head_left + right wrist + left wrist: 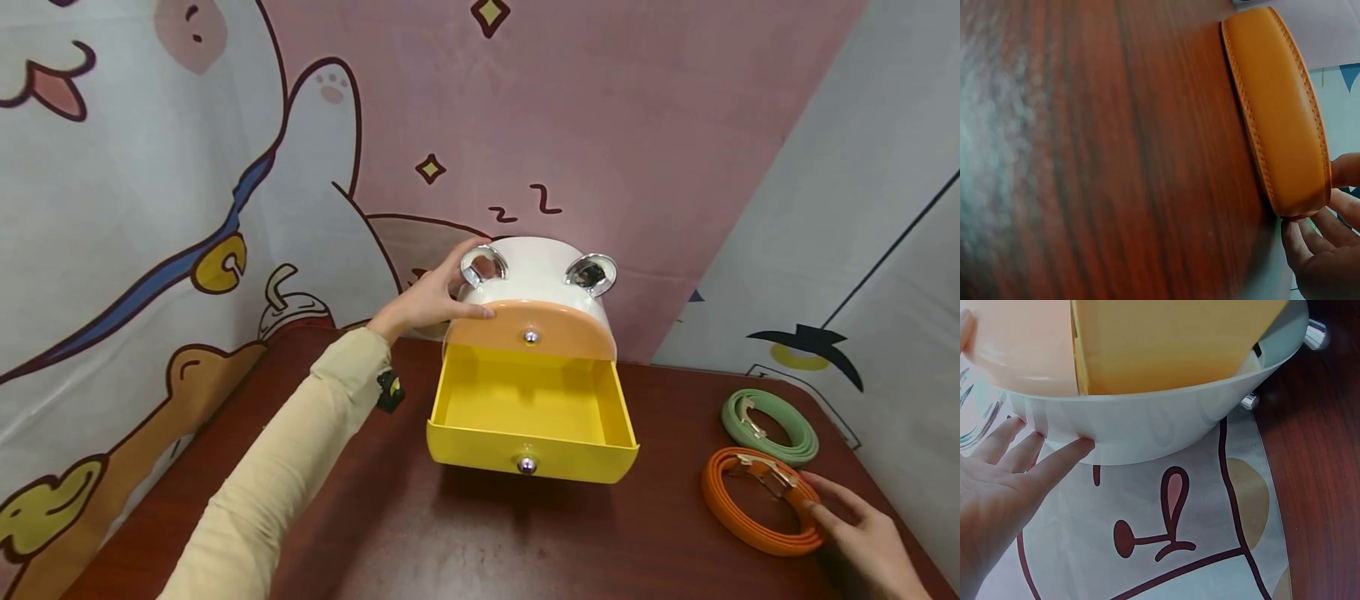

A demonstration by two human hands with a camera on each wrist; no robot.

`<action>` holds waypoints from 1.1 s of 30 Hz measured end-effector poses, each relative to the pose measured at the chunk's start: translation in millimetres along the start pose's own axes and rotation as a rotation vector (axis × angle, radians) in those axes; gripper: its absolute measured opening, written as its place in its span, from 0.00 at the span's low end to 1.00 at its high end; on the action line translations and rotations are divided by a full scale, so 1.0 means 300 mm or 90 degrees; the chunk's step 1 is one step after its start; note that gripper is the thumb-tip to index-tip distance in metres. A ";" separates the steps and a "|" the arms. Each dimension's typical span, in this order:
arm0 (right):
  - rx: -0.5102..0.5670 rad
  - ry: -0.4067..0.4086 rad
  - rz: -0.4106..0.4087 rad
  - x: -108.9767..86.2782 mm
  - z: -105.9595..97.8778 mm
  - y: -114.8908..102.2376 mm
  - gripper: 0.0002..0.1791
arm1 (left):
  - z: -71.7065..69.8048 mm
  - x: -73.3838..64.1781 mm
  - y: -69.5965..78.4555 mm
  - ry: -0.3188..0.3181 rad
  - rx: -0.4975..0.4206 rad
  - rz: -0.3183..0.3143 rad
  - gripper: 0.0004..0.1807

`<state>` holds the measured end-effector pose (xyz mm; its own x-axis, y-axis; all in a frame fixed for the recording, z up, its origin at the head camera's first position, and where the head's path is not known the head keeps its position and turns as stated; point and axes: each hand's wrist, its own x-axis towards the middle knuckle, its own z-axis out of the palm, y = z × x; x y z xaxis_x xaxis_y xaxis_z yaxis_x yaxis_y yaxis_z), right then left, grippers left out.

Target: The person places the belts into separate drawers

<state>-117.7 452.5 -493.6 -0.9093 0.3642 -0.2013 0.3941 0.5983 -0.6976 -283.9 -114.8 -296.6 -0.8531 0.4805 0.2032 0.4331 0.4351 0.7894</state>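
A white animal-shaped drawer box [536,258] with silver ears stands at the back of the table. Its yellow lower drawer [517,396] is pulled out with nothing in it, while the orange upper drawer [566,329] is closed. My left hand [431,293] holds the box's upper left side, thumb on the orange front and fingers behind the ear. In the left wrist view, its fingertips [1082,445] touch the white shell. At the right, my right hand [870,533] pinches the near edge of a coiled orange belt [738,518] with a gold-coloured buckle.
Just behind the orange belt lies a coiled green belt [802,435]. The dark red-brown table [405,533] ends at a cartoon-printed cloth [637,167] hanging behind it and along the sides. A small black object [390,392] shows beside my left wrist.
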 end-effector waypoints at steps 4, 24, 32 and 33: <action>0.013 -0.007 -0.005 -0.013 0.013 -0.016 0.43 | -0.001 -0.001 0.000 0.000 -0.017 0.002 0.58; -0.019 -0.018 -0.082 -0.020 0.056 -0.095 0.43 | 0.008 -0.002 -0.014 -0.009 -0.058 0.005 0.58; -0.017 0.089 -0.095 -0.023 0.065 -0.116 0.34 | 0.011 0.005 -0.010 -0.010 -0.059 0.006 0.57; -0.019 0.096 -0.099 -0.023 0.067 -0.121 0.34 | 0.010 0.005 -0.009 -0.010 -0.060 0.007 0.57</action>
<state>-128.2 414.0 -480.8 -0.9299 0.3677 0.0133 0.2571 0.6752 -0.6914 -285.5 -112.8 -300.2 -0.8435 0.4974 0.2027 0.4120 0.3571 0.8383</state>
